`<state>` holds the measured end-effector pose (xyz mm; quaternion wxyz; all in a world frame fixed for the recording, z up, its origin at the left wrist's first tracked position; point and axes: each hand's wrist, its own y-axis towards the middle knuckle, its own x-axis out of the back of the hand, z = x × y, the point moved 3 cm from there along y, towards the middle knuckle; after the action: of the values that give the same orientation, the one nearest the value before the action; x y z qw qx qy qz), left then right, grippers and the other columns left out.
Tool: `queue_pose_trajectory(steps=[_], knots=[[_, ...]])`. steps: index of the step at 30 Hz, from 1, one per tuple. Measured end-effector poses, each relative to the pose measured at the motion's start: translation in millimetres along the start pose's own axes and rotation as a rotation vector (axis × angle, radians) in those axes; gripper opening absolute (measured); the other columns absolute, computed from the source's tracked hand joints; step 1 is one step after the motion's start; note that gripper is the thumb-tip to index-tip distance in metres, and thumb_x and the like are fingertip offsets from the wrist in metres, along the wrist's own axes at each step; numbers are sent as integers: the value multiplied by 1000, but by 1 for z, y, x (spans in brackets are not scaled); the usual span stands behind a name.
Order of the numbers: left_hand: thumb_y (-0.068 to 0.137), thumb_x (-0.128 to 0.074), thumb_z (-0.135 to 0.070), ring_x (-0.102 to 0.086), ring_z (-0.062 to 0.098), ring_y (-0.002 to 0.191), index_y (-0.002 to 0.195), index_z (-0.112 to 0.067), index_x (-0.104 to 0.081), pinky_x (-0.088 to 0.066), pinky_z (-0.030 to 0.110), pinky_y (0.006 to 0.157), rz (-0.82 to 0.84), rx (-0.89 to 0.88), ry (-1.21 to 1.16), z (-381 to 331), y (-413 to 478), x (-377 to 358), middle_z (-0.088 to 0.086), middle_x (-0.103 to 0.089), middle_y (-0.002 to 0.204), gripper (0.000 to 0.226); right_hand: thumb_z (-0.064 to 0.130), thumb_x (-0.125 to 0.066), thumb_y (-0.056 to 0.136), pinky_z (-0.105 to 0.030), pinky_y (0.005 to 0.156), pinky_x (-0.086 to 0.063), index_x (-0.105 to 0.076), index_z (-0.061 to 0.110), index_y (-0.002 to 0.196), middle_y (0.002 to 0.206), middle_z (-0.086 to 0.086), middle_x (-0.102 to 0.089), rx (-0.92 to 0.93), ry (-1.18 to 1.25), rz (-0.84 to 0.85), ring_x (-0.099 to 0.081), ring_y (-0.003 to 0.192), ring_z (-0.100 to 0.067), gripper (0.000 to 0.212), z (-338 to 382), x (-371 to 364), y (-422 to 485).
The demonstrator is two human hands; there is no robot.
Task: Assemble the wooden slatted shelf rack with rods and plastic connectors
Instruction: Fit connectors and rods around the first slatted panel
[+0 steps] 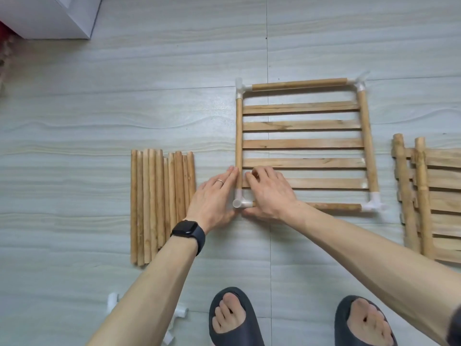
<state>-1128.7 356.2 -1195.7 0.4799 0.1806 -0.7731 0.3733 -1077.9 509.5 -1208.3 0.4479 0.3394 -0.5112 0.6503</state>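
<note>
Four white plastic corner pieces close one shelf frame (301, 143), which lies flat on the grey floor (124, 108), centre-right. Five slats run left to right between its two side rods.

- Left hand (214, 196): fingers straight and held together, laid against the outer side of the left side rod (239, 136); palm right beside the near-left connector (240, 202). Ring on one finger, dark watch (188, 232) on the wrist.
- Right hand (269, 193): fingers curled over the frame's near-left corner, tips at the side rod and nearest slat, thumb on the near side of the near rod (334, 207). It grips the frame there.
- Loose rods (162, 203): a tight row on the floor, left of the frame, lying near-to-far.
- Spare panels (429, 196): slatted, stacked at the right edge, partly cut off.
- Loose connectors (179, 315): white, on the floor near-left, partly behind the left forearm.
- Dark slippers (234, 318) on both feet, near edge.
- White box (57, 16), far left corner.
</note>
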Motion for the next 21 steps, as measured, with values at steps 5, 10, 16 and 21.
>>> queue_pose_trajectory(steps=[5,10,16,21], knots=[[92,-56,-56,-11,14,155,162,-20,-8,-14,36,125,7,-95,142,4,12,-1,-4,-10,169,92,58,-70,79,-44,99,-46,-51,5,131,126,-14,-48,66,62,-40,-42,118,-32,77,-2,-3,2],[95,-50,-55,-12,17,155,162,-14,-12,-11,39,124,16,-136,275,2,16,3,2,-15,168,87,61,-66,80,-45,97,-47,-52,5,130,123,-14,-48,78,47,-54,-43,113,-32,77,-2,-5,4],[98,-44,-58,-11,26,155,160,-5,-9,-13,44,124,75,-128,420,-12,13,2,12,-13,168,89,74,-67,74,-43,105,-42,-41,22,147,141,-3,-42,38,81,50,-37,128,-27,94,-12,-4,0],[96,-31,-63,-12,31,155,158,-4,-21,-15,52,123,50,-56,346,-27,-18,-6,15,-15,167,86,95,-36,70,-39,106,-38,-37,41,150,139,1,-39,-115,70,35,-38,126,-21,97,-62,-11,-60]])
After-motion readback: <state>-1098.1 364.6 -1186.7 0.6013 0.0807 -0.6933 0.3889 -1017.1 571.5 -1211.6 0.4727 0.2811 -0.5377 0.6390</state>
